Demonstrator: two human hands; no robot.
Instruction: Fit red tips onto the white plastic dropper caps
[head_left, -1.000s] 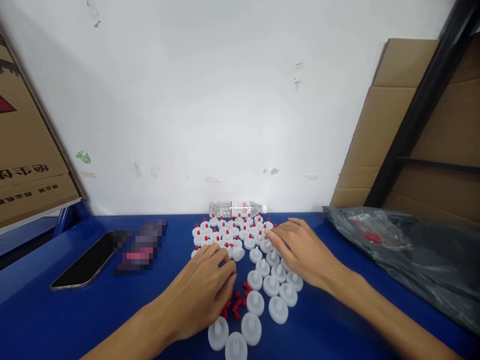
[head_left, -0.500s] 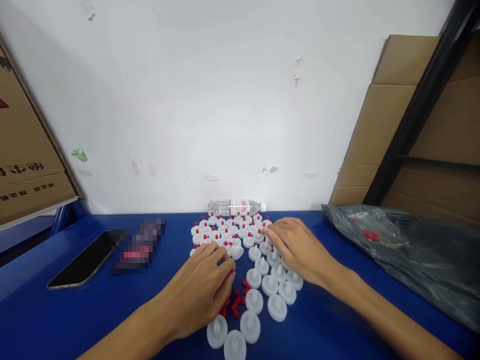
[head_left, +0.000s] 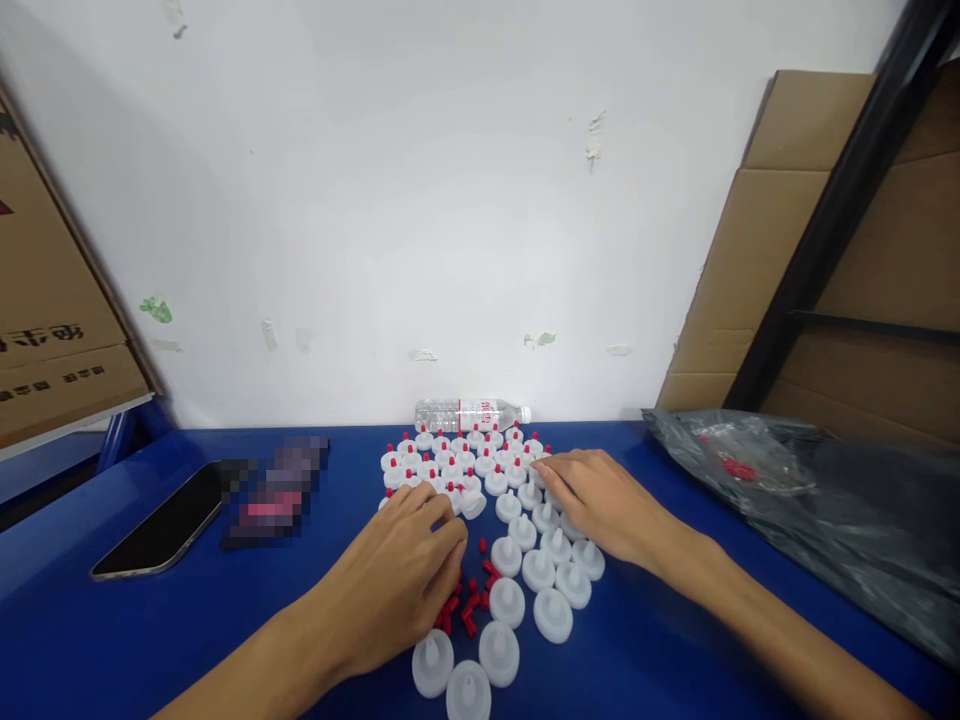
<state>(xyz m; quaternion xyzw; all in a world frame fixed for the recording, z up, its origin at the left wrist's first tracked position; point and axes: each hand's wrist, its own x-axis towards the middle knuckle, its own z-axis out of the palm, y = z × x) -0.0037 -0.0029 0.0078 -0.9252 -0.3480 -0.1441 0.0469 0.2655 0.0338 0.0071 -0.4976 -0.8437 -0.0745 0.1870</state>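
My left hand is curled, knuckles up, between white nozzle caps with red tips and a loose pile of small red tip caps. Its fingertips are hidden, so I cannot see what they hold. By its index finger, a white nozzle cap lies tilted against the red-tipped group. My right hand reaches over the right side of the rows, thumb and fingers bent together at a white nozzle cap; its grip is mostly covered. Several bare white nozzle caps stand between the hands and nearer me.
A clear plastic bottle lies behind the caps, along the white wall. A phone and a blurred-out item are on the left. At right, a grey plastic bag carries a clear bag of red pieces. Cardboard flanks both sides.
My right hand has shifted slightly right, and a red tip now shows beside its fingers. My left hand has moved slightly left. A single red tip cap now shows above the loose pile.
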